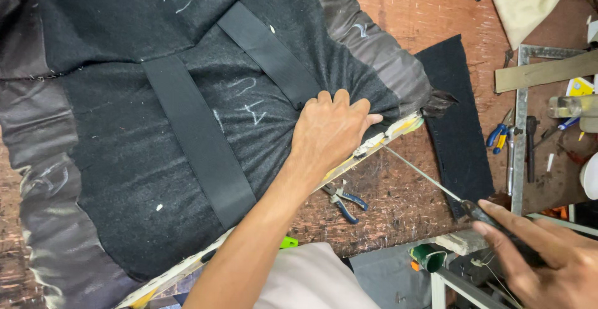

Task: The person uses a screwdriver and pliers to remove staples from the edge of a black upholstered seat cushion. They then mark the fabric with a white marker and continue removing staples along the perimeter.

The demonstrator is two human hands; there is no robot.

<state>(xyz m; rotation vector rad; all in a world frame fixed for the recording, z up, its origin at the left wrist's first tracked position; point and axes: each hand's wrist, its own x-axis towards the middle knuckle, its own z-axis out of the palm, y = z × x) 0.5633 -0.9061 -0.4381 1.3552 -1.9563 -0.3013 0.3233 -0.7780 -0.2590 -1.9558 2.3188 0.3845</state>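
Pressing down, your left hand (329,129) lies palm-flat on the black felt cover (187,141), fingers curled over its gathered edge and pinching the cloth against the frame edge (374,146) of the upturned seat piece. The forearm runs up from the lower middle of the view, wrist straight. Your right hand (548,259) sits at the lower right, closed around the dark handle of a long thin metal tool (423,175); its shaft slants up and left, with the tip meeting the frame edge just beside your left fingertips. Motion blur softens the right hand, so the exact grip is hard to read; probably thumb on top. Two black straps (199,147) cross the felt diagonally. Blue-handled pliers (344,200) lie on the wooden bench (398,209) just below the frame edge. A loose black felt strip (458,134) lies to the right, near the tool's shaft.
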